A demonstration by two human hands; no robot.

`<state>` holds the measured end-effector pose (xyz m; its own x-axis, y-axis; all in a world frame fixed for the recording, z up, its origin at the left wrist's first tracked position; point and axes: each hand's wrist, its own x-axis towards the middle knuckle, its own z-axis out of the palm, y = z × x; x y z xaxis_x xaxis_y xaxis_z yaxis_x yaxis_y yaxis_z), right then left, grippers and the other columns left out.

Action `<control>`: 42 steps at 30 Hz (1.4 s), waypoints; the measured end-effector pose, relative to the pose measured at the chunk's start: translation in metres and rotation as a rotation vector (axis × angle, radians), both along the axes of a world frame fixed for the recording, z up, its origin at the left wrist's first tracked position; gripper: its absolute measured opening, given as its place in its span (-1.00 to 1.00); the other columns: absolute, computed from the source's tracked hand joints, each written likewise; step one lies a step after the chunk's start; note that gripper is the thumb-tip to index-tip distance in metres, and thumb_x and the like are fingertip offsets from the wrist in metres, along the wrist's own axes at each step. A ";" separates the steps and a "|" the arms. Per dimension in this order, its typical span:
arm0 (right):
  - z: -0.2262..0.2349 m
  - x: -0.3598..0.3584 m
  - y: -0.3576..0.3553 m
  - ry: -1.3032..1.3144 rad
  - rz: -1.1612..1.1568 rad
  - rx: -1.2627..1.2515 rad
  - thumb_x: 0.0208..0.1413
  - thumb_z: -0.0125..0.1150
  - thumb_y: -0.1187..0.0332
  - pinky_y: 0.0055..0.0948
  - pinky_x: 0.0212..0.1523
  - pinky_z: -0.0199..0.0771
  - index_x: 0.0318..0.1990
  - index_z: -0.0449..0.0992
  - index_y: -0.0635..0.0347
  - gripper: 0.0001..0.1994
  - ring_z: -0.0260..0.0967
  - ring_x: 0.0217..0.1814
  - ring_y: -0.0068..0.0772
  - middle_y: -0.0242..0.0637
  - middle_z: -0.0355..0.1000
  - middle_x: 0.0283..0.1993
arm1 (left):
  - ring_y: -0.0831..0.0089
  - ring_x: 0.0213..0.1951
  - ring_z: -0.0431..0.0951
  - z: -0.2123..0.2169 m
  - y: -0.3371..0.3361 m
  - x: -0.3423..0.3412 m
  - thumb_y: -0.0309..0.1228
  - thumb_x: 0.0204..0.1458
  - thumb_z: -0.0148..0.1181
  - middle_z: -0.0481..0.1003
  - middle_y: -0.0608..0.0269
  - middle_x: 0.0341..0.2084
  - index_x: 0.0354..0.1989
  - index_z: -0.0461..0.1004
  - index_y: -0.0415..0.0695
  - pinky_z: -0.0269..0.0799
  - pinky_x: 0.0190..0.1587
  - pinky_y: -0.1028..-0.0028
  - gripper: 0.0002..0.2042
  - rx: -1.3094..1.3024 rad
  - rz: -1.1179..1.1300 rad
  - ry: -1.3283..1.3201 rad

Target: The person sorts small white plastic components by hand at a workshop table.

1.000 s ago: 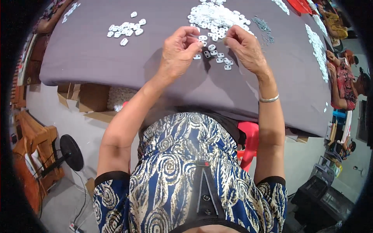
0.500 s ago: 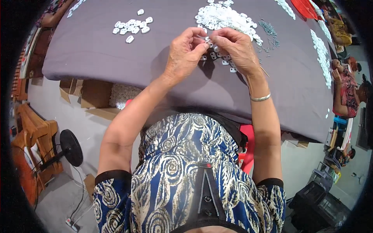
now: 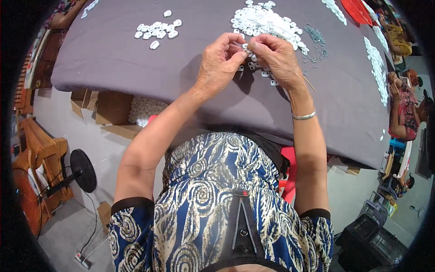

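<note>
Between the fingertips of my left hand (image 3: 222, 63) and my right hand (image 3: 277, 59) is a small white plastic piece (image 3: 245, 47), partly covered by the fingers. Both hands pinch it above the table, close to each other. A thin wooden stick (image 3: 310, 83) shows beside my right wrist; whether the hand holds it, I cannot tell. Just beyond the hands lies a large heap of white plastic pieces (image 3: 265, 21). Several loose white pieces (image 3: 266, 74) lie under my right hand. To the heap's right are many small grey screws (image 3: 316, 35).
A smaller group of white pieces (image 3: 158, 31) lies left on the grey tablecloth (image 3: 136, 63). More white pieces (image 3: 375, 63) line the right side, near a red tray (image 3: 355, 12). Below the table edge stands a cardboard box (image 3: 113, 109) of white pieces. Other people sit around the table.
The view has shifted slightly, so the table's things appear a little further right and lower. Both hands stay together with fingertips pinched on the white piece.
</note>
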<state>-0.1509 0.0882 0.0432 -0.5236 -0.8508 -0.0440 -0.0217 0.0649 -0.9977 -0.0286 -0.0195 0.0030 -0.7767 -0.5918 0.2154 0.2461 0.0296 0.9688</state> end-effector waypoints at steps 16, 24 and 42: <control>-0.002 0.000 0.001 0.110 -0.010 0.011 0.15 0.21 0.31 -0.72 -0.56 0.05 -0.30 0.53 0.23 -0.84 0.07 -0.55 -0.80 -0.61 0.26 -0.53 | 0.66 -0.36 0.43 0.000 -0.001 0.002 -0.60 0.06 0.14 0.45 0.35 -0.41 -0.05 0.37 -0.23 0.39 -0.32 0.64 -0.73 0.009 -0.042 -0.042; -0.004 -0.001 0.000 0.202 0.018 0.041 0.15 0.20 0.32 -0.72 -0.56 0.06 -0.30 0.52 0.24 -0.84 0.07 -0.54 -0.80 -0.61 0.28 -0.52 | 0.65 -0.36 0.43 -0.003 0.000 0.001 -0.61 0.06 0.14 0.46 0.34 -0.39 -0.05 0.37 -0.23 0.41 -0.32 0.64 -0.74 -0.015 -0.037 -0.025; -0.017 0.002 -0.005 0.428 -0.101 0.037 0.06 0.26 0.30 -0.57 -0.45 0.37 -0.36 0.52 0.30 -0.79 0.30 -0.49 -0.68 -0.38 0.44 -0.55 | 0.69 -0.46 0.42 -0.002 -0.002 -0.002 -0.56 0.01 0.20 0.46 0.37 -0.51 -0.16 0.43 -0.23 0.41 -0.41 0.64 -0.79 0.001 0.040 0.004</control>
